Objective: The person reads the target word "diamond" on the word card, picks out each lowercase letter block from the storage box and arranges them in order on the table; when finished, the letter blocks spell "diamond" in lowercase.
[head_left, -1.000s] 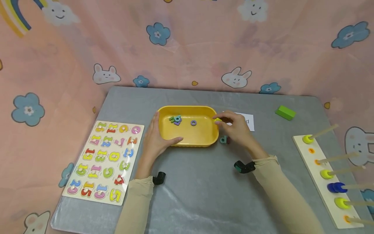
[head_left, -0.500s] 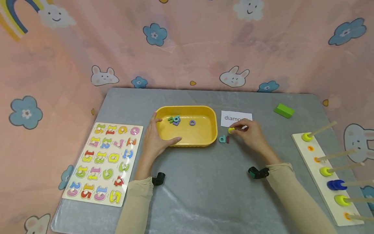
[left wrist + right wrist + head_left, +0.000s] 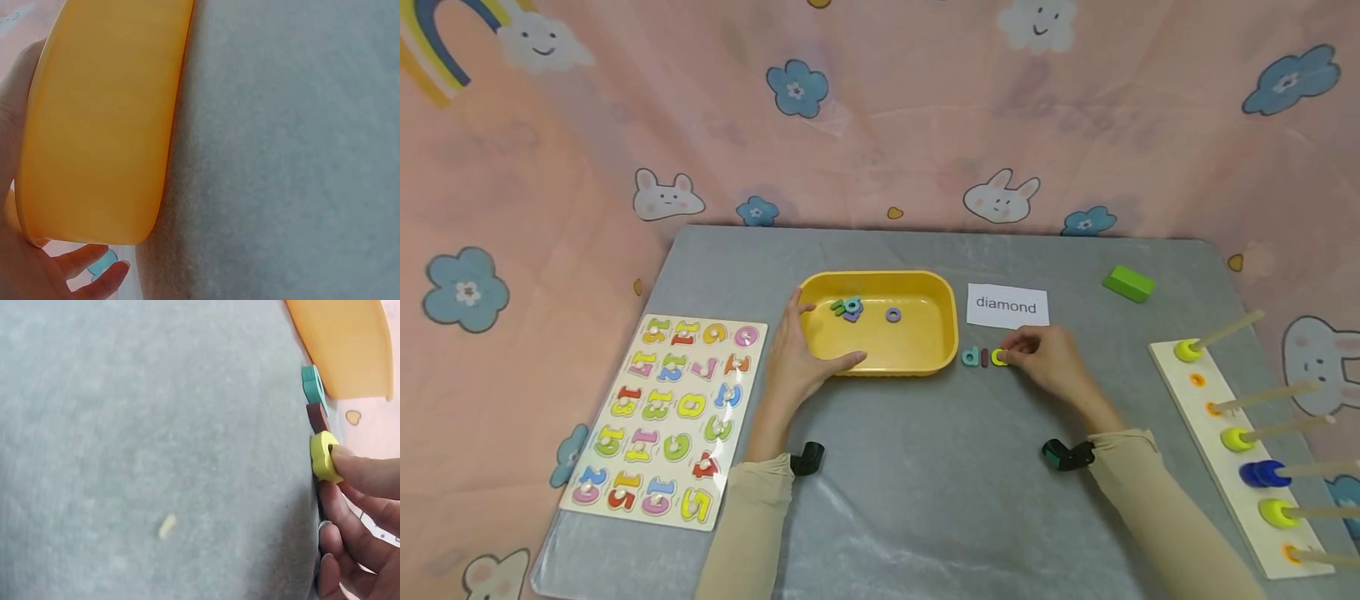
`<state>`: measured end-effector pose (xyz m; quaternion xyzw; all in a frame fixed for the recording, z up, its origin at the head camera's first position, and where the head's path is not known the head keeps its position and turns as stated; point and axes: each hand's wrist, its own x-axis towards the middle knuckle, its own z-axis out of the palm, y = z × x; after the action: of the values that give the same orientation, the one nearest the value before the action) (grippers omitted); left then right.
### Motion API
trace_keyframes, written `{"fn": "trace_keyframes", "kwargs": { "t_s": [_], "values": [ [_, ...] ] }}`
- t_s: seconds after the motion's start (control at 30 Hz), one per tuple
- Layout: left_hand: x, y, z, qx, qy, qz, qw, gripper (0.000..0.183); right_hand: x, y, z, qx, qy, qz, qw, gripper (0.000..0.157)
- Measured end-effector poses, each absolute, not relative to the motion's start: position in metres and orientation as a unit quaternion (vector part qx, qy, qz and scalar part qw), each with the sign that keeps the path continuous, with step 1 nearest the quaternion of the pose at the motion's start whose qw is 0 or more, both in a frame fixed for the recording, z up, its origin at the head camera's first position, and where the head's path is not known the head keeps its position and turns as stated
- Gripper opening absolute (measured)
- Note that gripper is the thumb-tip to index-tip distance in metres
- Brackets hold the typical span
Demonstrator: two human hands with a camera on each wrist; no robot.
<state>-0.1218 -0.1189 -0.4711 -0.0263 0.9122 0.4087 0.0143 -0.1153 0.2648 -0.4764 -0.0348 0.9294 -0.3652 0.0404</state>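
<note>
My right hand (image 3: 1047, 360) pinches a yellow letter piece (image 3: 324, 456) between thumb and fingers, at the right end of a short row. To its left lie a dark red letter i (image 3: 984, 357) and a teal letter d (image 3: 970, 357). A white card (image 3: 1007, 305) printed "diamond" lies just above the row. My left hand (image 3: 803, 348) grips the left end of a yellow tray (image 3: 917, 364), its thumb over the near rim and its fingers along the end wall. In the tray lie a purple letter o (image 3: 892, 315) and a small cluster of green, blue and purple letters (image 3: 852, 307).
A wooden number puzzle board (image 3: 662, 421) lies at the left. On the right stands a white pegboard (image 3: 1225, 467) with slanting pegs and yellow and blue rings. A green block (image 3: 1129, 283) lies at the back right, and a pink patterned cloth (image 3: 880, 125) hangs behind the table.
My right hand has carried the yellow letter from the tray's right rim down and rightward to the end of the letter row. The card's word has come into view. My left hand keeps hold of the tray.
</note>
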Motion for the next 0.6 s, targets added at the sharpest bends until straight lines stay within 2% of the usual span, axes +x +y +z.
{"fn": "trace_keyframes", "kwargs": {
  "t_s": [0.27, 0.43, 0.6],
  "values": [
    [-0.122, -0.119, -0.471, -0.024, 0.914, 0.406, 0.013, 0.139, -0.115, 0.262, -0.476, -0.026, 0.928, -0.365, 0.062, 0.012],
    [-0.122, -0.119, -0.471, -0.021, 0.912, 0.409, 0.013, 0.139, -0.115, 0.258, -0.473, -0.024, 0.934, -0.354, 0.047, 0.013],
    [-0.122, -0.120, -0.471, -0.018, 0.914, 0.406, 0.011, 0.139, -0.121, 0.249, -0.461, -0.004, 0.927, -0.375, 0.009, 0.018]
  ]
}}
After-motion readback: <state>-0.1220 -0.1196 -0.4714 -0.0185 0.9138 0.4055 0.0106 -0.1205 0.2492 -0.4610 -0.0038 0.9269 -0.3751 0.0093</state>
